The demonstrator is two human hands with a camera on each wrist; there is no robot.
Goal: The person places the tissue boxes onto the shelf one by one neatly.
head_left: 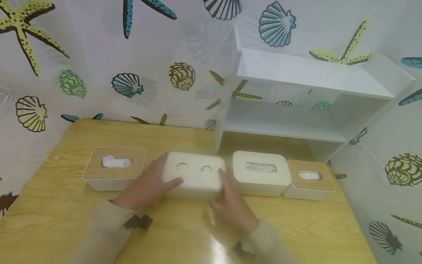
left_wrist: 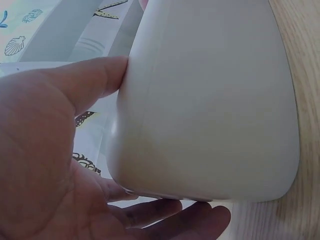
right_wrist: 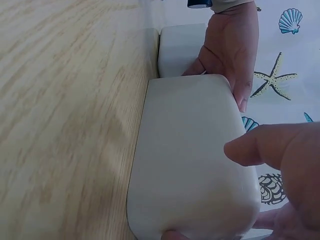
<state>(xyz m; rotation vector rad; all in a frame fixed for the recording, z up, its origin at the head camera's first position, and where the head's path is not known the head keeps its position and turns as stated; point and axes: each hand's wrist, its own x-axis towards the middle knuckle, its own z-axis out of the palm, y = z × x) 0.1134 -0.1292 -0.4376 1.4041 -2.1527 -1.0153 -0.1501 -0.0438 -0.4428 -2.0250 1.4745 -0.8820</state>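
Observation:
A white tissue box (head_left: 194,180) with two round holes in its lid is between both hands, in the middle of the table. My left hand (head_left: 150,183) grips its left end, thumb over the lid's front edge and fingers round the side. At the right end, my right hand (head_left: 233,209) holds it from the side. The left wrist view shows the box's smooth front wall (left_wrist: 215,110) close to the wood. In the right wrist view, the thumb (right_wrist: 245,150) lies at the lid's edge. Whether the box touches the tabletop, I cannot tell.
A wood-lidded tissue box (head_left: 115,168) stands at left. To the right are a white tissue box with an oval slot (head_left: 260,178) and another wood-lidded one (head_left: 310,179), side by side. A white shelf unit (head_left: 283,123) rises behind them on the wooden table (head_left: 184,238).

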